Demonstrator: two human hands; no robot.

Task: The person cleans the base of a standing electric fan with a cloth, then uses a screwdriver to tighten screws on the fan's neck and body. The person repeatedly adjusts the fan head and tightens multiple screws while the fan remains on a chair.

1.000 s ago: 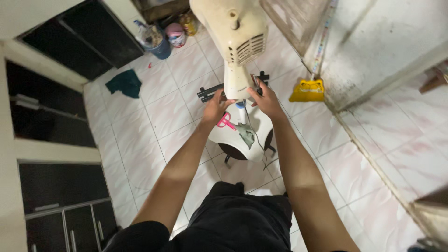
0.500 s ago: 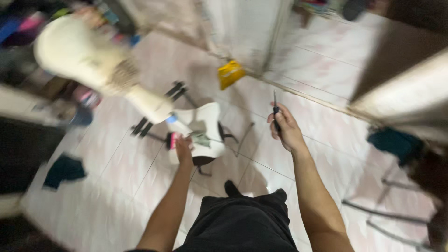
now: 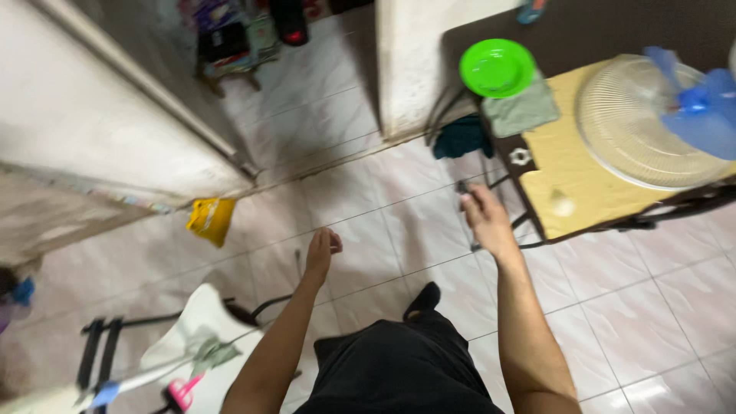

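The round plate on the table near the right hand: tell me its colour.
Bright green; the plate shows clearly in the head view.

A green plate point(image 3: 497, 67) is sitting on the far end of a table point(image 3: 583, 192), touching a grey-green cloth point(image 3: 523, 110). A yellow dustpan point(image 3: 210, 220) is lying on the tiled floor point(image 3: 636, 322), left.

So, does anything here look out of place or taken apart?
Yes. A fan grille lies flat on the table with blue blades on it, while the white fan body lies on the floor.
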